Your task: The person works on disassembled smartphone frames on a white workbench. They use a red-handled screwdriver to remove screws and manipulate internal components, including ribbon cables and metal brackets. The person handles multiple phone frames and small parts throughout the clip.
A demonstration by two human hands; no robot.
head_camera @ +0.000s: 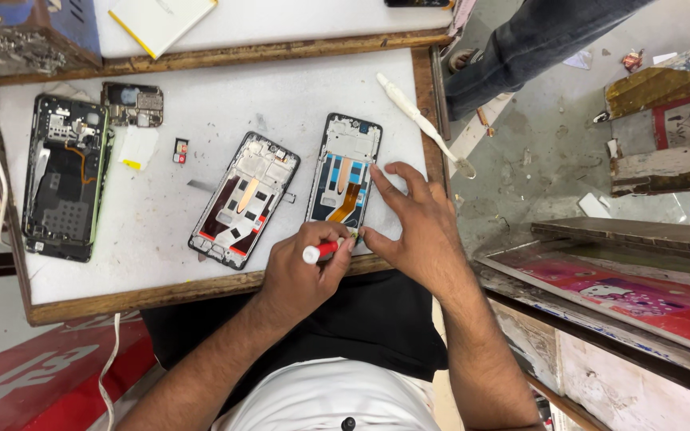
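While both hands crowd the near edge of the white worktop (297, 88), what matters is how the opened phone frame (343, 179) lies against them. Its long axis runs almost straight from six o'clock to twelve o'clock, tipped a touch toward one o'clock, with its bottom end nearest me and its camera end pointing away.

My left hand (301, 271) sits at about seven o'clock from that frame, curled closed around a red-and-white pen-like tool (323, 251). The white cap pokes out toward nine o'clock, and the other end points toward three o'clock, meeting the frame's bottom edge; the tip itself is hidden between my fingers, so I cannot tell whether it touches.

My right hand (417, 227) lies at four o'clock from the frame, spread open and gripping nothing. Its fingertips (377, 172) rest on the frame's right rim, and the thumb presses near the bottom corner, just beside the tool's end. Both hands are about equally near, but the right one is plainly in contact along the side, while the left reaches only the bottom end.

A second frame with red patches (243, 199) lies at nine o'clock from the first, near but apart, leaning more strongly toward one o'clock. A darker phone body (65, 187) rests well apart at the far left. A white spudger (421, 120) lies at one o'clock, angled across the wooden rim (201, 286).
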